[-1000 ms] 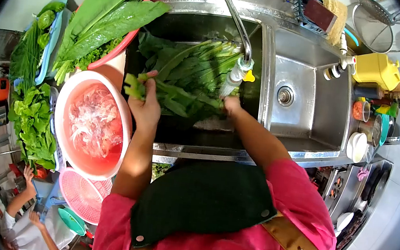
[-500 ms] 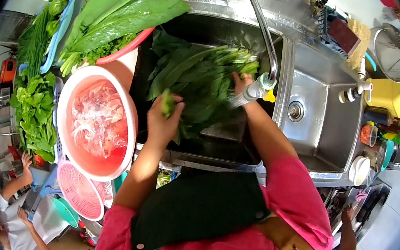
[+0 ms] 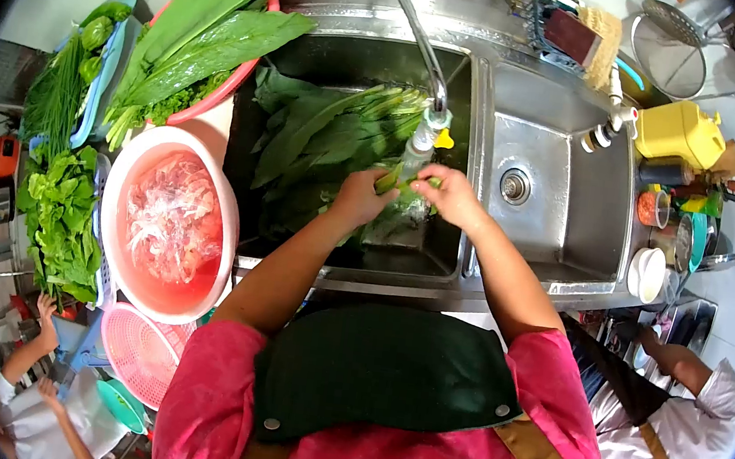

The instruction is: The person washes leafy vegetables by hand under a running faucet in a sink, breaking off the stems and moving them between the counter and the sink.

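Both my hands are together under the faucet [image 3: 421, 136], over the left sink basin [image 3: 292, 254]. My left hand [image 3: 364, 195] is closed around a piece of green stem [image 3: 388, 180]. My right hand [image 3: 450, 195] pinches greenery at the other side, close to the left fingers. Water seems to run down just behind them. A heap of long dark green leaves [image 3: 314, 137] lies in the basin, its pale stems pointing to the faucet.
To the left stand a pink-white tub [image 3: 115, 255] of raw meat in water, a red basin [image 3: 238, 79] of leaves and a pink colander [image 3: 128, 343]. The right basin [image 3: 523, 138] adjoins. Co-workers [image 3: 61, 412] [image 3: 671, 427] stand on both sides.
My right hand has left the leaf heap and come beside my left hand, which has moved right toward the faucet. The view has shifted, and more of the co-worker at right shows.
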